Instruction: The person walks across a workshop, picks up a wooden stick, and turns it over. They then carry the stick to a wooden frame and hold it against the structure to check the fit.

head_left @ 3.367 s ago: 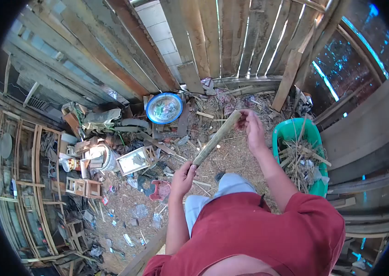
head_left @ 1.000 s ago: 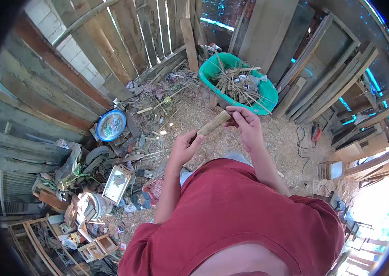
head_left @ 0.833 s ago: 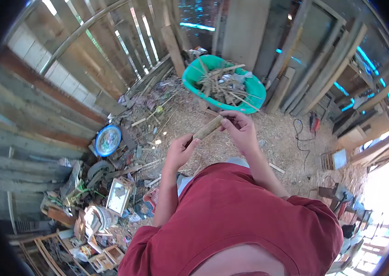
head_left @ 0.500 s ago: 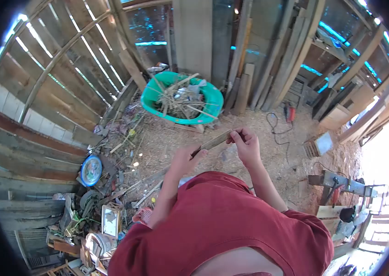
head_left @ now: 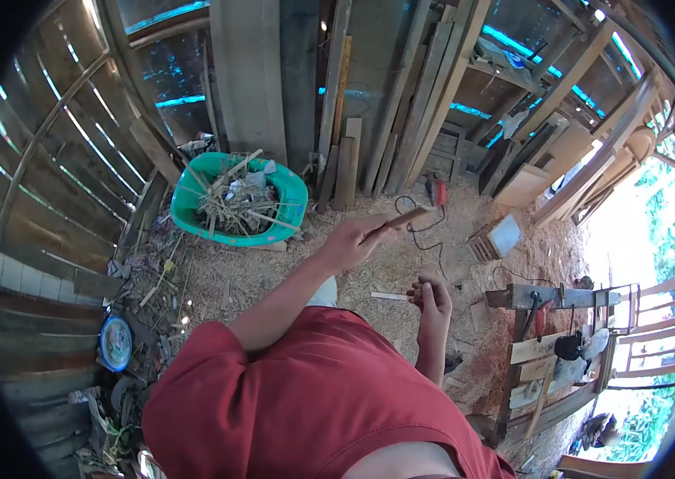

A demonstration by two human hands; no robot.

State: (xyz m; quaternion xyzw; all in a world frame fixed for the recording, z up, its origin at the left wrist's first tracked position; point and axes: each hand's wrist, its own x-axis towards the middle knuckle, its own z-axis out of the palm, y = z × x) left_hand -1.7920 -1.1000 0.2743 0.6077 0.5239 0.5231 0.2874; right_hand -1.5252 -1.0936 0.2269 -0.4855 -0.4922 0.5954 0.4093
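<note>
My left hand (head_left: 351, 244) is closed round a short strip of wood (head_left: 411, 216), which points to the right, away from my body. My right hand (head_left: 431, 298) is lower and apart from that strip, its fingers curled in and its thumb raised. A thin pale strip (head_left: 389, 296) shows just left of the right fingertips, overlapping them in this view; I cannot tell whether the fingers hold it. Ahead on the left, the green plastic tub (head_left: 239, 235) is heaped with wood scraps (head_left: 235, 199) and some crumpled white material.
Sawdust and shavings cover the floor (head_left: 329, 275). Planks (head_left: 345, 172) lean against the wall ahead. A red power tool (head_left: 438, 191) with a black cord lies beyond my hands. To the right are a wooden crate (head_left: 495, 239) and a workbench beam (head_left: 549, 298). A blue-rimmed round plate (head_left: 116, 343) is at left.
My view has swung to the right. Both hands were on the wood strip; now only my left hand has it, held further forward. My right hand has let go and dropped back toward my body.
</note>
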